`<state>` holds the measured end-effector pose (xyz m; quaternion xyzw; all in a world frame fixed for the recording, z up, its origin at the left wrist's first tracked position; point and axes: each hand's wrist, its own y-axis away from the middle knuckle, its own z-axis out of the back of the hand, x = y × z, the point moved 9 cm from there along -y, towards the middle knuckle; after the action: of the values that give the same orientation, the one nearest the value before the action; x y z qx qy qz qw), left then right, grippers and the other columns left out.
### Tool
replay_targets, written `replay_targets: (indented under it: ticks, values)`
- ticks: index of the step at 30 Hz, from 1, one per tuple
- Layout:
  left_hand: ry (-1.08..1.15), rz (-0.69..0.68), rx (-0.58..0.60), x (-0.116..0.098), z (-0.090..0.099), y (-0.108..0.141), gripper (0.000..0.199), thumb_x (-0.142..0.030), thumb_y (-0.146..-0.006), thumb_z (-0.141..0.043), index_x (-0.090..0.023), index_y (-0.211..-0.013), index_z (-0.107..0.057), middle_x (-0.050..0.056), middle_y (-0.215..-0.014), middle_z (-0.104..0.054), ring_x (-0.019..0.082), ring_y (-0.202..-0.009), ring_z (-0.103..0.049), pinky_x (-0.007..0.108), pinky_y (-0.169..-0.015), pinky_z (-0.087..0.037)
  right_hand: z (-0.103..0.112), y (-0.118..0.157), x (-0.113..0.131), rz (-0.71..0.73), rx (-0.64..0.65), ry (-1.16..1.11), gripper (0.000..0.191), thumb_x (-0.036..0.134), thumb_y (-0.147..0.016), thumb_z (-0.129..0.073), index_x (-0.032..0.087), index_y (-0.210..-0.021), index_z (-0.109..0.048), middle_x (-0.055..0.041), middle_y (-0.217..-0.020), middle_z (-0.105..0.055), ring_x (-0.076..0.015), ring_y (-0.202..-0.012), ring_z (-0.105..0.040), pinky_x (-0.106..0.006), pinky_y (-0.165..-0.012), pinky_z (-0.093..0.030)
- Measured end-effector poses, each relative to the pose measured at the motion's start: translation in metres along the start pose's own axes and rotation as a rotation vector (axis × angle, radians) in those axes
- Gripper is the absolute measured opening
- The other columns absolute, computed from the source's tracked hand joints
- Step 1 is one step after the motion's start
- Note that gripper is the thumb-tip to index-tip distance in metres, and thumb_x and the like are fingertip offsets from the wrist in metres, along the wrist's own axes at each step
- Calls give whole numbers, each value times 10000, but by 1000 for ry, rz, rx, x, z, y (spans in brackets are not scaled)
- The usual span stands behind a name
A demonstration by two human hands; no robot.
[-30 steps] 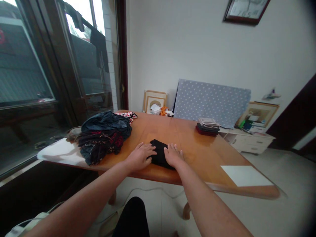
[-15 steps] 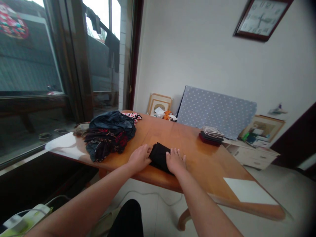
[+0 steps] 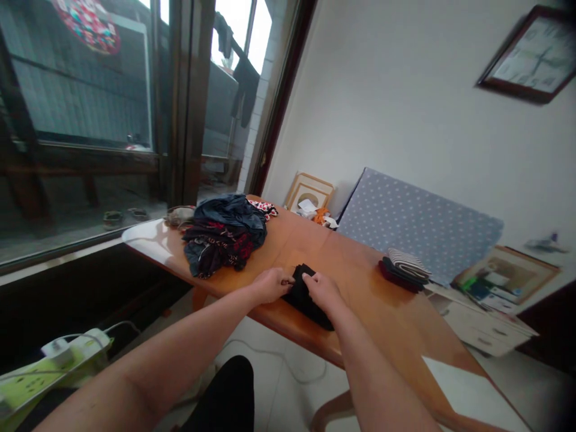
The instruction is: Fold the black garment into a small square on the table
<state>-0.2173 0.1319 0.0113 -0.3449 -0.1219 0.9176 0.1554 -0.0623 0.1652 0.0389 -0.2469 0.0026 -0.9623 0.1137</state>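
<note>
A folded black cloth (image 3: 310, 306) lies at the near edge of the wooden table (image 3: 360, 288). My left hand (image 3: 272, 284) has its fingers pinched at the cloth's left edge. On top of the cloth, my right hand (image 3: 323, 290) curls its fingers and pinches near the far end. Left of my hands is a loose heap of dark clothes (image 3: 229, 231), with a red and white patterned piece (image 3: 263, 207) behind it. A stack of folded clothes (image 3: 405, 269), striped on top, sits at the table's right side.
A white sheet (image 3: 468, 387) lies at the table's near right. Behind the table stand a dotted grey-blue panel (image 3: 418, 222), picture frames (image 3: 310, 191) and a white cabinet (image 3: 486, 324). A power strip (image 3: 54, 366) is at the lower left, beside my arm.
The view has tilted and shifted left. My hands, earlier spread flat on the black cloth, now have their fingers curled in and pinching at it.
</note>
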Motion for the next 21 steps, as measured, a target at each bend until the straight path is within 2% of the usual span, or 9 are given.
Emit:
replay_targets:
  ticks: [4,7,10,15,21]
  values:
    - [-40,-80,34,-10,1,4,302,-252,-846,-577,-364,-1064,-753,-18,-846,-700,168,-806,-634,246,-685,-422,-10,-11,-2,-50,106,-37,639,657,-940,-340,181,-641,-646,-60,-514,-630,-153,-446,-573,-255,-502,-393]
    - [-115,-116,54,-17,5,9,346,-244,-850,-560,-398,-1110,-728,-13,-947,-704,194,-909,-642,268,-744,-437,-15,-18,-6,-95,126,-29,638,751,-834,-477,184,-582,-626,-69,-452,-601,-168,-414,-565,-259,-464,-390]
    - [-170,-112,75,-22,8,13,363,-260,-863,-548,-416,-1149,-708,-5,-991,-696,218,-968,-636,300,-780,-437,-20,-25,-11,-147,127,-38,506,643,-776,-630,189,-551,-620,-65,-417,-583,-176,-401,-563,-256,-439,-377]
    - [-185,-61,92,-23,10,14,406,-393,-899,-535,-491,-1286,-612,-2,-987,-673,237,-979,-635,340,-813,-439,-21,-30,-18,-165,116,-68,324,405,-794,-596,188,-554,-620,-64,-432,-597,-180,-395,-580,-254,-421,-373]
    - [-213,-40,116,-19,6,12,366,-485,-861,-574,-423,-1202,-693,33,-1015,-668,268,-1006,-627,371,-813,-444,-2,-28,-19,-149,37,-101,282,378,-819,-533,185,-637,-629,-52,-508,-642,-168,-427,-609,-238,-421,-386]
